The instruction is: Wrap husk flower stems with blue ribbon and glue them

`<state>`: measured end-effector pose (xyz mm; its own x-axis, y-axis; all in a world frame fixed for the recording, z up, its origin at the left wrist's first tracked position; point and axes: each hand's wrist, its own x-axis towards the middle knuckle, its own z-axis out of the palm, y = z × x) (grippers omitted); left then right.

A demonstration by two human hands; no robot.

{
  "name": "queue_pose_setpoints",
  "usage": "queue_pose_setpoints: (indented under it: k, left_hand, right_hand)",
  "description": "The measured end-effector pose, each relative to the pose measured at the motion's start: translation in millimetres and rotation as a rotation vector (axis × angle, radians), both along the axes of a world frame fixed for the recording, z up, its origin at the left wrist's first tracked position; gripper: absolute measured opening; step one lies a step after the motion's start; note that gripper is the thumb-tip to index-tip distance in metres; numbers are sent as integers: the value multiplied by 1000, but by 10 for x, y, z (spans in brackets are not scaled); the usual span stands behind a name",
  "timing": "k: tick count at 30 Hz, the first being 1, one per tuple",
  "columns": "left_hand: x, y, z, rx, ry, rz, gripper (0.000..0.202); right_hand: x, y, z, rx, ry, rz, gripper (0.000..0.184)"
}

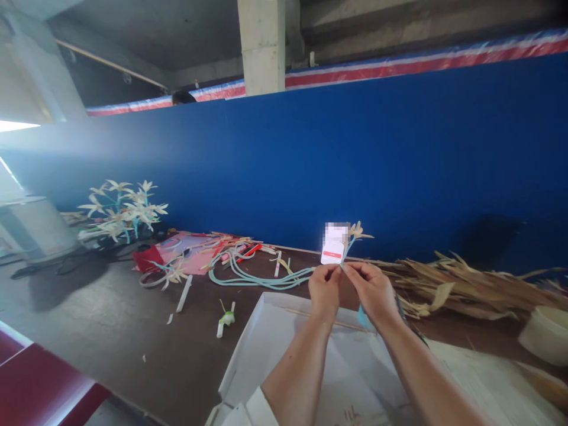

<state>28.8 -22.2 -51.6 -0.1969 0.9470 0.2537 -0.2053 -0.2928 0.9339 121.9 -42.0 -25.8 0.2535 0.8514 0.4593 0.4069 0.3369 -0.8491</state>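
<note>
Above the white box lid, both of my hands meet fingertip to fingertip. My right hand [371, 291] pinches the light-blue stem of a handmade flower [357, 231] with pale, straw-coloured petals that point up. My left hand [325, 290] is closed at the lower end of that same stem; its fingertips hide the exact grip. Just behind the fingers stands a lit phone screen [333, 245], partly blurred out. Beneath my forearms lies the shallow white box lid [261, 337], with a thin stick [350, 323] across it. A light-blue roll [364, 319] is partly covered by my right hand.
Left of the hands lie looped pale-blue cords [252, 283], pink paper [180, 251] and a loose flower [174, 273]. A bunch of finished flowers [128, 207] stands farther left. Dried husks [461, 287] and a white bowl [548, 334] are at right. A blue partition [399, 165] rises behind.
</note>
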Motion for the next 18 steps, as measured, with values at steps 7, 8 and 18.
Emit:
queue_pose_setpoints:
  k: [7, 8, 18]
  left_hand:
    - [-28, -70, 4, 322, 377, 76, 26]
    - [-30, -74, 5, 342, 420, 77, 26]
    - [-32, -78, -23, 301, 502, 223, 18]
  right_hand:
    - [16, 28, -14, -27, 36, -28, 34]
    - [17, 26, -5, -28, 30, -37, 34]
    - [-109, -90, 40, 122, -363, -55, 25]
